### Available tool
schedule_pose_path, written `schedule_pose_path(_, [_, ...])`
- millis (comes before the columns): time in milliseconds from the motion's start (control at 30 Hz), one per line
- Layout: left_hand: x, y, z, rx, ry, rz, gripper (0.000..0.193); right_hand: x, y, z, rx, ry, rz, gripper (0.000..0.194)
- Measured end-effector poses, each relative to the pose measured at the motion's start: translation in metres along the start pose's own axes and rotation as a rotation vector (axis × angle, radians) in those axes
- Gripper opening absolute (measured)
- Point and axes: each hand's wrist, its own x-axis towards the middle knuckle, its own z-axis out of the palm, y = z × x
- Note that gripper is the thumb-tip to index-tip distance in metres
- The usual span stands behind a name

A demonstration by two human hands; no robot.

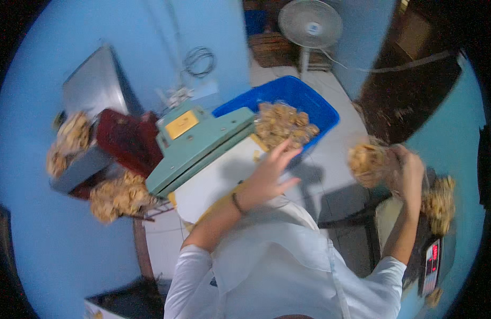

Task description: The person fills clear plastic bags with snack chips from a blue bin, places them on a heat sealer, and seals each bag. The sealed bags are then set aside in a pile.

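Note:
My right hand (412, 175) grips the gathered top of a clear plastic bag of yellowish chips (366, 162), held out to the right above the floor. My left hand (271, 177) is empty, its fingers spread, over the right end of the white worktop (213, 179) of a green bag-sealing machine (201, 145). Just beyond those fingertips stands a blue plastic bin (309, 93) holding several filled bags (283, 121). Motion blurs both hands and the held bag.
Another chip bag (440, 205) sits at the right near a digital scale (432, 267) with a lit red display. More bags (120, 195) lie left of the sealer, beside a dark red object (128, 139). A pedestal fan (310, 26) stands beyond the bin, its cord (335, 60) trailing right.

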Motion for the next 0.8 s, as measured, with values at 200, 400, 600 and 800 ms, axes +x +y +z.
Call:
schedule_pose_path(200, [0.018, -0.043, -0.090, 0.431, 0.570, -0.071, 0.099, 0.143, -0.202, 0.109, 0.574, -0.119, -0.371, 0.026])
schedule_pose_path(400, [-0.053, -0.151, -0.218, 0.481, 0.723, -0.241, 0.115, 0.202, -0.367, 0.200, 0.576, -0.117, -0.629, 0.027])
schedule_pose_path(600, [-0.092, -0.184, -0.224, 0.380, 0.653, -0.398, 0.128, 0.205, -0.387, 0.221, 0.691, -0.390, -0.644, 0.036])
schedule_pose_path(800, [-0.104, -0.134, -0.205, 0.547, 0.689, -0.437, 0.136, 0.180, -0.299, 0.173, 0.688, -0.355, -0.670, 0.037])
